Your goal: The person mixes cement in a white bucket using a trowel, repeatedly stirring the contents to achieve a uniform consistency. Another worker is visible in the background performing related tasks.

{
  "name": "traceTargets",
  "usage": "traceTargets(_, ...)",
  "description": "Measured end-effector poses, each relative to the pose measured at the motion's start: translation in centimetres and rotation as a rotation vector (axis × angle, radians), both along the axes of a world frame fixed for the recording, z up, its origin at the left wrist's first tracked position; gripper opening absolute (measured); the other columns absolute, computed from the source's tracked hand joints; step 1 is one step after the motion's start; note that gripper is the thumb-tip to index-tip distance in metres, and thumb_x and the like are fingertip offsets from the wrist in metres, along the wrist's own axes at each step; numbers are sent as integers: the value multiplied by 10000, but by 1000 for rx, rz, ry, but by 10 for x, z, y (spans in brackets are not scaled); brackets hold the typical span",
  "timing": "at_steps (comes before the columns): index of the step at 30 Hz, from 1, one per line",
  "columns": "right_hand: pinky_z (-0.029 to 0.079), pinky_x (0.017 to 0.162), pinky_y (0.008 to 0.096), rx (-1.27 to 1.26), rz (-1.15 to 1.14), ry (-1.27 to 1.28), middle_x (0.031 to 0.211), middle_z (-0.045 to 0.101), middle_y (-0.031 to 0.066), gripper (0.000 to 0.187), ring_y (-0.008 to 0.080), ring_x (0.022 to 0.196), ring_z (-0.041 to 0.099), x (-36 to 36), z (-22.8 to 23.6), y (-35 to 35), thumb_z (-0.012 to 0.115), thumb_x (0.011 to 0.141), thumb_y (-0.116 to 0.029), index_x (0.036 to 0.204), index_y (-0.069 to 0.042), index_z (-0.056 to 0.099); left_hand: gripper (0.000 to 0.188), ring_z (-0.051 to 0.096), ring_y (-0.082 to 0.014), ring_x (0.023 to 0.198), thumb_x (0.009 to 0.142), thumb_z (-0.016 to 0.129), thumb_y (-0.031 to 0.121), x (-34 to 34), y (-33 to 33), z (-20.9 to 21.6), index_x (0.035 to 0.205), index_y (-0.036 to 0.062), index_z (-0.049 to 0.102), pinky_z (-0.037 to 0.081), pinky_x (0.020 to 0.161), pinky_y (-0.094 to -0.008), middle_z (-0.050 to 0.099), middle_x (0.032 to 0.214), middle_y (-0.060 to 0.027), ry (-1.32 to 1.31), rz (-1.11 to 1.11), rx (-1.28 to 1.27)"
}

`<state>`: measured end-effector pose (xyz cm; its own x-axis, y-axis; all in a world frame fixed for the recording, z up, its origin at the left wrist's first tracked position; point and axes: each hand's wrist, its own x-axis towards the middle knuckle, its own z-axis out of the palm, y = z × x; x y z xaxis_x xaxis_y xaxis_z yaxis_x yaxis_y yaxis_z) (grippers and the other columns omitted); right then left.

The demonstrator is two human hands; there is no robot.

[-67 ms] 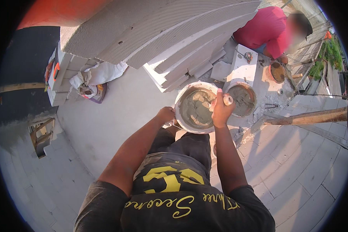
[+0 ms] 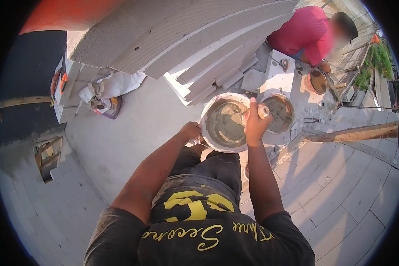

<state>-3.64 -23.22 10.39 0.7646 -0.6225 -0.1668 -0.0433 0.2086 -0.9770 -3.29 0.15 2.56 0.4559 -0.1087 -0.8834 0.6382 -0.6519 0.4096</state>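
Note:
A round bucket (image 2: 205, 134) of wet grey mortar (image 2: 224, 126) is in front of my thighs. My left hand (image 2: 191, 132) is closed on the bucket's left edge, by its thin wire handle; the exact grip is hard to see. Over the right edge, my right hand (image 2: 255, 124) wraps round the rounded handle of a trowel (image 2: 264, 111), thumb pointing away from me. The trowel's blade is mostly hidden by my hand and the mortar. Just beyond, to the right, stands a second bucket (image 2: 291, 111) with grey mortar in it.
Thick pale blocks (image 2: 186, 48) are stacked ahead. A person in a pink shirt (image 2: 303, 31) bends at the far right beside a smaller bucket (image 2: 317, 82). A white block (image 2: 277, 82) carries a small tool. A wooden beam (image 2: 354, 133) juts in from the right; a white sack (image 2: 119, 84) lies left.
My right hand and the trowel handle have shifted very slightly, the handle's end moving up and to the right. My left hand keeps its place at the bucket.

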Motion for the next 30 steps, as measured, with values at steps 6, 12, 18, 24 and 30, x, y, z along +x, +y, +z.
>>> traceTargets(6,399,459,274,-563,-90,-192,557,528,36,293,92,469,484,-10,-27,20,667,894,-85,668,-56,483,293,704,-218,655,991,455,262,6,2,-7,1052,25,616,591,590,-370,678,888,-129,43,-128,-45)
traceTargets(12,403,478,269,-74,-179,-160,560,559,26,278,110,488,538,3,16,16,693,851,-110,633,-47,532,294,712,-253,698,987,454,204,11,8,-3,1163,-19,531,592,585,-363,648,1030,-177,6,-146,-124)
traceTargets(18,369,423,257,-132,-123,33,540,538,19,267,95,433,490,-9,-19,15,692,863,-105,668,-42,519,255,708,-252,670,993,461,182,19,2,1,1148,-14,514,574,521,-344,647,980,-194,-27,-301,-84)
traceTargets(24,421,517,255,-198,-231,32,573,566,25,203,87,526,541,-21,-27,21,694,858,-119,718,-32,576,223,713,-271,674,995,455,164,20,3,-8,1110,-20,510,567,514,-349,641,969,-193,-31,-304,-139)
traceTargets(30,424,559,252,-131,-213,-39,616,574,15,223,76,591,538,-10,4,21,715,839,-135,711,-34,562,227,715,-280,681,1000,452,172,20,17,-36,1112,-20,495,567,522,-350,638,964,-184,-105,-413,-122)
